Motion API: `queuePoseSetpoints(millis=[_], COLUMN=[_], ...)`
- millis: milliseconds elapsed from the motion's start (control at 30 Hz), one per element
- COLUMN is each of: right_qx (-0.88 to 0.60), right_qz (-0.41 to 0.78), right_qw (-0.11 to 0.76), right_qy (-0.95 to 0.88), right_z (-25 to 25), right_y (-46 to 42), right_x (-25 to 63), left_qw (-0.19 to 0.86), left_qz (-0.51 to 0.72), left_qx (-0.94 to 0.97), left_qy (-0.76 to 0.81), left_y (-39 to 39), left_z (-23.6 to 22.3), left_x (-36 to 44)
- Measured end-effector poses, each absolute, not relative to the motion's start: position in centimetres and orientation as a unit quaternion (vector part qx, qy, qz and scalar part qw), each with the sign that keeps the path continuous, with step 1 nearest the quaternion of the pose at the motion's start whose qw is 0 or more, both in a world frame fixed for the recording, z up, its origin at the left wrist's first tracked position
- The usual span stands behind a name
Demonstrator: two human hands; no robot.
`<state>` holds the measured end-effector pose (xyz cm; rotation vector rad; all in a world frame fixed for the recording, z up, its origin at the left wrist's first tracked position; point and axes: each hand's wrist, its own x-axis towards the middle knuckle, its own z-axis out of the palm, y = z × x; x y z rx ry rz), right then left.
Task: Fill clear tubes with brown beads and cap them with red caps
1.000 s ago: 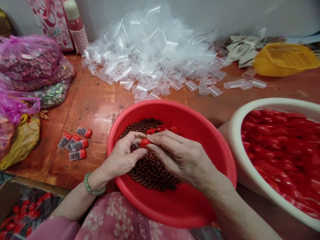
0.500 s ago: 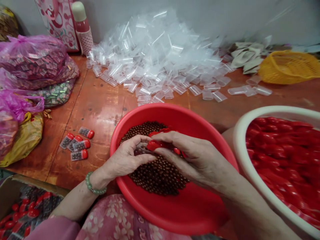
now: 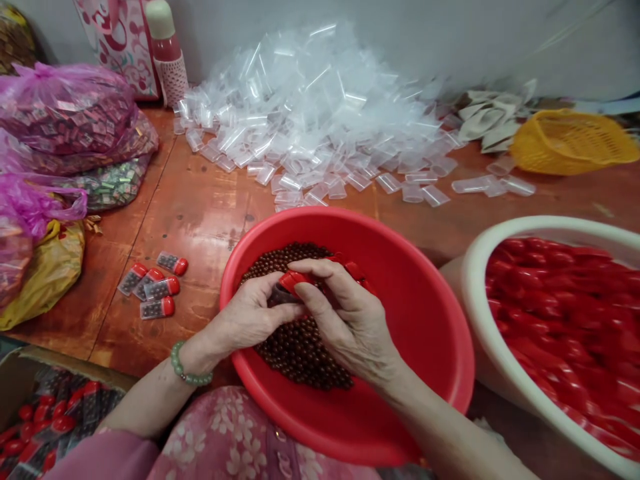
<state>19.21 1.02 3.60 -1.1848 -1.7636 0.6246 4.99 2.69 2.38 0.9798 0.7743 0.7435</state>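
Our left hand (image 3: 255,310) grips a small clear plastic case (image 3: 281,296); our right hand (image 3: 350,323) pinches the glossy red plastic cap (image 3: 292,281) at its end.
The case lies between both hands, its length seemingly running left to right; whether the cap is seated, we cannot tell. Beneath, a round red plastic basin (image 3: 425,333) holds shiny brown beads (image 3: 303,353); rightward, a white plastic tub (image 3: 473,283) holds glossy red pieces (image 3: 560,320); lower left, a brown cardboard box (image 3: 13,377) holds red-capped clear cases (image 3: 63,425).

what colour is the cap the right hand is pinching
Red; the cap shows in the head view, the only one.
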Motion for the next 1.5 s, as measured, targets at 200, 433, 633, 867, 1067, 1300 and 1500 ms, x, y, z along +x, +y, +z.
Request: queuePoseSetpoints(millis=[200, 433, 633, 867, 1067, 1300, 1500], right_qx=[-0.468, -0.455, -0.428, -0.429, -0.386, -0.372, -0.362], right_qz=[0.191, 0.198, 0.238, 0.099, 0.016, -0.031, -0.016], right_qw=[0.412, 0.361, 0.276, 0.307, 0.337, 0.384, 0.376], right_qy=[-0.758, -0.79, -0.827, -0.843, -0.859, -0.845, -0.853], right_z=[3.7, 4.6, 4.1, 2.6, 2.7, 2.4, 1.9], right_y=[1.2, 1.4, 1.3, 1.6, 2.3, 2.7, 2.7], right_x=[19.9, 20.4, 20.8, 19.9, 20.0, 19.9, 19.7], left_qw=[0.75, 0.759, 0.825, 0.897, 0.903, 0.9, 0.881], left_qz=[0.321, 0.319, 0.302, 0.272, 0.258, 0.276, 0.294], left_qx=[0.436, 0.441, 0.361, 0.249, 0.274, 0.263, 0.278], left_qy=[0.38, 0.357, 0.313, 0.246, 0.207, 0.212, 0.246], left_y=[2.6, 2.8, 2.9, 3.1, 3.2, 3.2, 3.3], left_z=[2.5, 2.4, 2.2, 1.9, 1.9, 1.7, 1.6], left_x=[4.9, 4.7, 4.1, 3.7, 3.7, 3.8, 3.9])
